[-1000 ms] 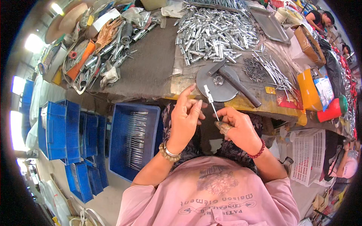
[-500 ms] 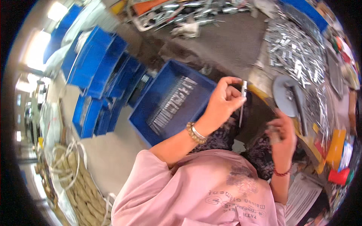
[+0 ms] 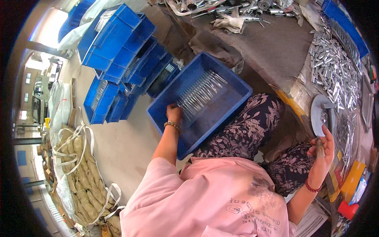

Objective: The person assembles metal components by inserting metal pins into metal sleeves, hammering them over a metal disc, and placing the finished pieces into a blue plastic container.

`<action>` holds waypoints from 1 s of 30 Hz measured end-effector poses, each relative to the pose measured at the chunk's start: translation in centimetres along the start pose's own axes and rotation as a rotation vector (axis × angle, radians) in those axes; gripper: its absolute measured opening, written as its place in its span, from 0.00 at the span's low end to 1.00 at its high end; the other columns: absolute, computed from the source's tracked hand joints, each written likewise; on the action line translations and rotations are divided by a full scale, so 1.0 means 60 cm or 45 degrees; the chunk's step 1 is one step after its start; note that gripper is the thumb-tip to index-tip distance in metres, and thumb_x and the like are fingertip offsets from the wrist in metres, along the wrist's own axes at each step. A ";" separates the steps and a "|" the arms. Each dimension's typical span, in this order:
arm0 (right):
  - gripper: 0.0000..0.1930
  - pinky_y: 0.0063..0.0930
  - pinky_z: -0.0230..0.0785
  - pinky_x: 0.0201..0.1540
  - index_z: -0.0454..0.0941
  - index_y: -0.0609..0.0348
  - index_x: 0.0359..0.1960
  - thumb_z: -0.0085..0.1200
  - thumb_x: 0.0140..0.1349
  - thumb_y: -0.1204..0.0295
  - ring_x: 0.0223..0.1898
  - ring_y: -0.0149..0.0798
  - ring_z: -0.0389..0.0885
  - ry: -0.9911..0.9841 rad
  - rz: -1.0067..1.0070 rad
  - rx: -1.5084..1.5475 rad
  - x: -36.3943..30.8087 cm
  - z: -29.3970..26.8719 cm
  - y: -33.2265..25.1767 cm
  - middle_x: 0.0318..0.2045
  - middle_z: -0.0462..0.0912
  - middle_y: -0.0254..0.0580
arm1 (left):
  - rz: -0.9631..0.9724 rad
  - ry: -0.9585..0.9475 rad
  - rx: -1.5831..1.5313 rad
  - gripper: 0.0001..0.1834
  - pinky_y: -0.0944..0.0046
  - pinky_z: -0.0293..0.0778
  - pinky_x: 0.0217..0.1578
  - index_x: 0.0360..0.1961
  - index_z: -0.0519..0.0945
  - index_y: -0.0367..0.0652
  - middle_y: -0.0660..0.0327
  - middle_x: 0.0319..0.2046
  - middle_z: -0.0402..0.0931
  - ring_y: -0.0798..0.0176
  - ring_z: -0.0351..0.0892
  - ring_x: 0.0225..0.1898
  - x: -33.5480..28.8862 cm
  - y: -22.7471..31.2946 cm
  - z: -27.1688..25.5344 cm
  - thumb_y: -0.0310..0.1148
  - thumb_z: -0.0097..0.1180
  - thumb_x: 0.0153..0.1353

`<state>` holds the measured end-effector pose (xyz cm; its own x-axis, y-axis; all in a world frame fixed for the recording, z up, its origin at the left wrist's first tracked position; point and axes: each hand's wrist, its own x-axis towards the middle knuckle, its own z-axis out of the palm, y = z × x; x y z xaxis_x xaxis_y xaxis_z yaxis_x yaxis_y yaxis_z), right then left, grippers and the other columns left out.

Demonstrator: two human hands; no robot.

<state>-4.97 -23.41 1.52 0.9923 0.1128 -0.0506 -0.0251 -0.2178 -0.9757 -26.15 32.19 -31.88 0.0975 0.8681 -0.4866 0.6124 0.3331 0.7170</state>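
Observation:
My left hand (image 3: 173, 113) is down inside a blue plastic bin (image 3: 215, 128), fingers closed on a thin metal rod at the near left end of a row of similar rods (image 3: 203, 91). Most of that rod is hidden by the fingers. The bin lies tilted against my patterned trouser leg. My right hand (image 3: 321, 149) is raised beside a round grey disc (image 3: 317, 114) on the bench, its index finger stretched out and the others partly curled. A greyish covering appears on its thumb, and I see no part held there.
Stacked blue bins (image 3: 114, 43) with rods stand at the left. A heap of short metal tubes (image 3: 333, 67) covers the bench at the right. A pale glove (image 3: 231, 23) lies at the back among metal parts. Tan sacks (image 3: 81, 170) rest at lower left.
My left hand has moved left and down into the bin with the rod it held up before. My right hand has shifted right. The view has turned too.

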 end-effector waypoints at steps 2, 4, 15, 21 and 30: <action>0.22 0.17 0.70 0.33 0.76 0.59 0.70 0.54 0.75 0.76 0.30 0.21 0.75 0.014 -0.009 -0.037 -0.003 0.001 -0.005 0.37 0.83 0.32 | 0.066 -0.082 0.082 0.27 0.56 0.82 0.49 0.57 0.83 0.36 0.50 0.47 0.88 0.49 0.88 0.45 0.027 -0.013 0.003 0.27 0.71 0.53; 0.22 0.17 0.70 0.33 0.76 0.60 0.70 0.53 0.75 0.77 0.29 0.21 0.75 0.027 -0.020 -0.067 -0.003 0.002 -0.002 0.37 0.82 0.32 | 0.137 -0.160 0.163 0.26 0.56 0.83 0.49 0.57 0.84 0.36 0.50 0.45 0.89 0.50 0.88 0.45 0.024 0.002 0.004 0.27 0.70 0.54; 0.23 0.17 0.70 0.34 0.77 0.60 0.69 0.50 0.74 0.79 0.30 0.22 0.75 0.033 -0.045 -0.025 -0.002 -0.005 0.005 0.37 0.83 0.33 | 0.269 -0.120 0.267 0.10 0.59 0.77 0.25 0.44 0.86 0.36 0.60 0.29 0.86 0.61 0.82 0.23 0.004 0.035 0.060 0.33 0.67 0.68; 0.21 0.18 0.72 0.36 0.78 0.60 0.68 0.55 0.74 0.76 0.32 0.24 0.78 0.144 -0.043 -0.056 -0.021 -0.020 0.010 0.39 0.84 0.34 | 0.598 0.157 0.301 0.20 0.47 0.80 0.54 0.53 0.85 0.37 0.46 0.47 0.88 0.44 0.87 0.48 -0.061 0.071 0.113 0.40 0.68 0.67; 0.21 0.19 0.77 0.40 0.80 0.59 0.63 0.53 0.70 0.85 0.41 0.25 0.84 -0.105 0.025 0.170 -0.015 0.016 -0.012 0.42 0.84 0.34 | 1.349 -0.370 -0.319 0.09 0.69 0.75 0.34 0.43 0.84 0.39 0.66 0.34 0.80 0.73 0.77 0.32 -0.379 0.437 0.094 0.33 0.58 0.78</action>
<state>-5.95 -22.43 2.06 0.9784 0.1899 -0.0818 -0.0655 -0.0905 -0.9937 -7.89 19.10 -4.79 0.6738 0.6491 0.3531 -0.0599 -0.4283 0.9016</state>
